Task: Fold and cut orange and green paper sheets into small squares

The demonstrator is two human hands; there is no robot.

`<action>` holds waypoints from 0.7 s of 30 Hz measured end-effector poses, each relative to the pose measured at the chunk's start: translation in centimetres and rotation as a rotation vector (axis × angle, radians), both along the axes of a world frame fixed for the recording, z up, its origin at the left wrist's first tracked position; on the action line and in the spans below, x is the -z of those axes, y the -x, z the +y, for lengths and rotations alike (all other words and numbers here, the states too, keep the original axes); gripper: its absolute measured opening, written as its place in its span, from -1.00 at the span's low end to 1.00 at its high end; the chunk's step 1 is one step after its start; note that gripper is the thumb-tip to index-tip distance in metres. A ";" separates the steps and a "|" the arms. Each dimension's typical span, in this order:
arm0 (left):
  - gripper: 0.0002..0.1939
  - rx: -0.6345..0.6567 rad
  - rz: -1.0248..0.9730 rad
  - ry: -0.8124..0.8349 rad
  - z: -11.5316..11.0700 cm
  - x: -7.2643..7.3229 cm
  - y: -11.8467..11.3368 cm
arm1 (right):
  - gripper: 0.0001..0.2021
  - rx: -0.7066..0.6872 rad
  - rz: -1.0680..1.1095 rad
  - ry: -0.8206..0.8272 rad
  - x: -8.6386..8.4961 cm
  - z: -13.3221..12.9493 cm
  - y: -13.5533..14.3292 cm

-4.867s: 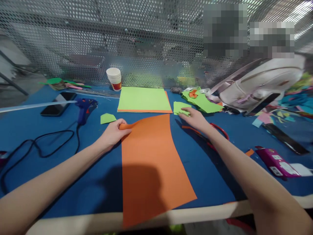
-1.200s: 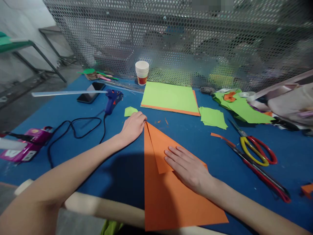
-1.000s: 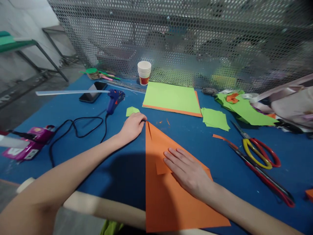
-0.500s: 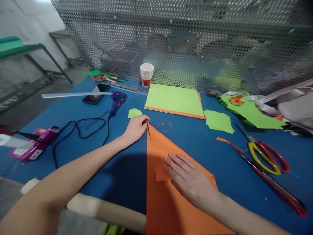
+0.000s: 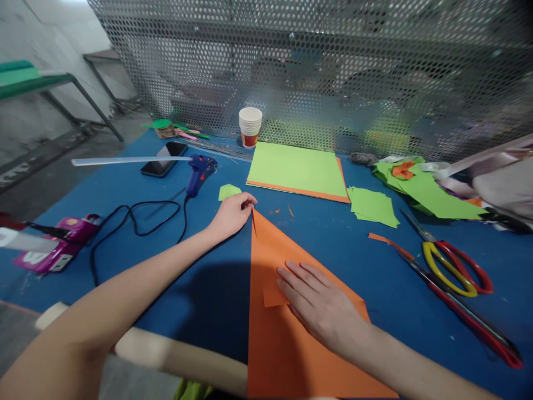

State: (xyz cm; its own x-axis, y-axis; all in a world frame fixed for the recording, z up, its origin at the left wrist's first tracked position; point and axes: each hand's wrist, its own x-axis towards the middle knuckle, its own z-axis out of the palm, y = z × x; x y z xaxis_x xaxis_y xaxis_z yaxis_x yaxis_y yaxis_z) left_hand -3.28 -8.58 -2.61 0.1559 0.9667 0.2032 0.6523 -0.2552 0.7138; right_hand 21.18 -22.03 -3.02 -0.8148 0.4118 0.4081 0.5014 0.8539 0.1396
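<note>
A large sheet of orange paper [image 5: 275,350] lies on the blue table in front of me, its upper part folded over along a slanting edge. My left hand [image 5: 235,212] pinches the pointed top corner of the sheet between thumb and fingers. Flat on the folded flap rests my right hand [image 5: 318,303], fingers stretched out, pressing the paper down; it hides part of the flap. Just beyond my left hand lies a small light-green paper piece [image 5: 229,192].
Left stand a blue glue gun [image 5: 197,173], its cord, a phone [image 5: 164,159] and a purple power strip [image 5: 66,244]. Behind are paper cups [image 5: 250,128] and green sheets [image 5: 297,166]. Rightward lie green squares [image 5: 373,206], scissors [image 5: 447,261], a red-handled tool [image 5: 466,311] and paper scraps [image 5: 437,194].
Both hands keep almost the same place on the orange paper. The sheet's corner and the flap have shifted only very slightly.
</note>
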 end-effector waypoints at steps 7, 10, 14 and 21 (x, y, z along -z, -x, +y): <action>-0.79 0.020 0.026 0.031 0.6 -0.3 -0.1 | -0.66 0.012 -0.009 -0.013 -0.5 -0.1 0.1; -0.79 0.023 0.070 0.030 0.6 -0.5 -0.3 | -0.66 0.026 -0.003 -0.028 -0.4 -0.3 0.3; -0.76 0.025 0.128 0.016 0.8 -0.7 -0.4 | -0.66 0.031 0.003 -0.019 0.0 -0.4 0.6; -0.75 0.045 0.190 0.017 1.2 -0.7 -0.4 | -0.69 0.042 0.010 -0.008 0.2 -0.6 0.8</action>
